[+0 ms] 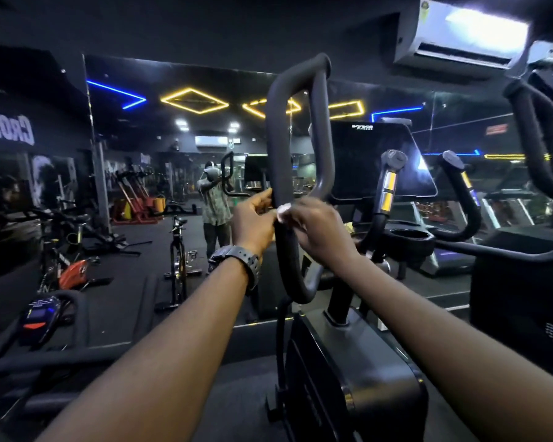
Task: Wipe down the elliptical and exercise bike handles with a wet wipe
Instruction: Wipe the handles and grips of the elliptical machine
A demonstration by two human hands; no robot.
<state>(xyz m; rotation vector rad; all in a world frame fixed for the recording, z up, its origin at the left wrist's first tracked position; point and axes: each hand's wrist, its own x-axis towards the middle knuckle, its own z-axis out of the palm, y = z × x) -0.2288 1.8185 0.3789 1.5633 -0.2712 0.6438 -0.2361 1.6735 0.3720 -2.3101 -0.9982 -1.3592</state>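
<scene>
Black foam handle [276, 148] runs near-vertical between our hands; right hand [313, 228] clamps the wet wipe [283, 213] on it, left hand [256, 218] pinches alongside.

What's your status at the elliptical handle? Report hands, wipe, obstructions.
Left hand pinching the looped handle. Right hand holding the wet wipe against it. Nothing blocking the bar.

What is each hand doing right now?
Left hand: fingers curled round the elliptical handle.
Right hand: pinching the wet wipe against that handle.
</scene>
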